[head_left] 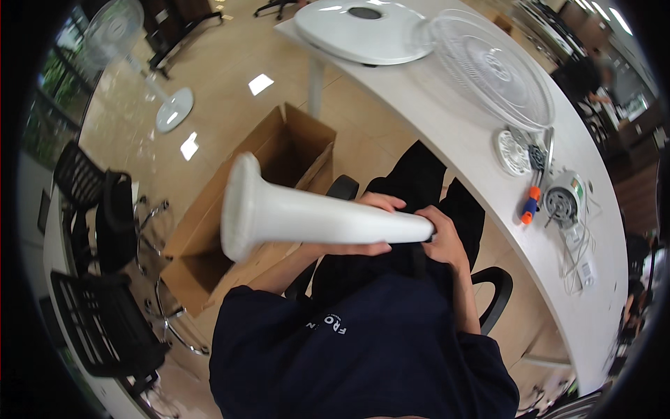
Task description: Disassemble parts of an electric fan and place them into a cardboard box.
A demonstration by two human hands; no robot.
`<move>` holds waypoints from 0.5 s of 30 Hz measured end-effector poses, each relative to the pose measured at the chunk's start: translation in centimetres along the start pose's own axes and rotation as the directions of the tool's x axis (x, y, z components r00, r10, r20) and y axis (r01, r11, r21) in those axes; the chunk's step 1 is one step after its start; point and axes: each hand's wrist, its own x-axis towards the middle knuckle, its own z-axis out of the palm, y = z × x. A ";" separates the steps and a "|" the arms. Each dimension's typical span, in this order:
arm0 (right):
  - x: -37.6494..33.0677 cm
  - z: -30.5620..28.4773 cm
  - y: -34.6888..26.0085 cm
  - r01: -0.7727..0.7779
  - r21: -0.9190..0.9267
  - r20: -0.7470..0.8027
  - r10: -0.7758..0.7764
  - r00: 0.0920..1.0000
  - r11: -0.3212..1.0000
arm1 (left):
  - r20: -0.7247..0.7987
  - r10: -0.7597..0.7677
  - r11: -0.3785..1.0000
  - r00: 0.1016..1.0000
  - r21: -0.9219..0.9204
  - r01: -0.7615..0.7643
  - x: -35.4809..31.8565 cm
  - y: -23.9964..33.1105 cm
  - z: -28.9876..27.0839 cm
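Observation:
Across my lap I hold a white plastic fan stand column (314,215), lying nearly level, its flared end to the left and its narrow end to the right. My left hand (356,249) wraps round the column from below, thumb on the near side and fingertips on the far side. At the narrow end, my right hand (448,241) has its fingers closed over the tip, where a small dark part shows. The exact grip there is partly hidden.
An open cardboard box (183,241) stands on the floor at my left. On the curved white table (453,133) lie a round white fan base (328,31), clear fan grilles (481,63), a screwdriver (530,208) and a fan motor (562,201) with its cable. Office chairs (105,325) are further left.

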 end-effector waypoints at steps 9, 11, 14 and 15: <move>8.8 9.8 -7.7 0.417 0.112 0.427 -0.423 0.799 0.902 | -0.876 -0.048 0.760 0.479 0.279 0.587 -11.8 13.2 -10.4; 9.2 12.5 -7.6 0.632 0.116 0.367 -0.624 0.690 0.766 | -0.883 -0.101 0.376 0.458 0.392 0.840 -13.4 15.3 -11.7; 8.2 14.8 -7.5 0.637 0.141 0.428 -0.627 0.651 0.758 | -0.844 -0.304 0.061 0.441 0.445 0.893 -14.6 16.1 -12.9; 8.2 15.4 -7.2 0.673 0.107 0.440 -0.642 0.628 0.732 | -0.819 -0.340 0.075 0.462 0.466 0.882 -15.7 15.1 -13.7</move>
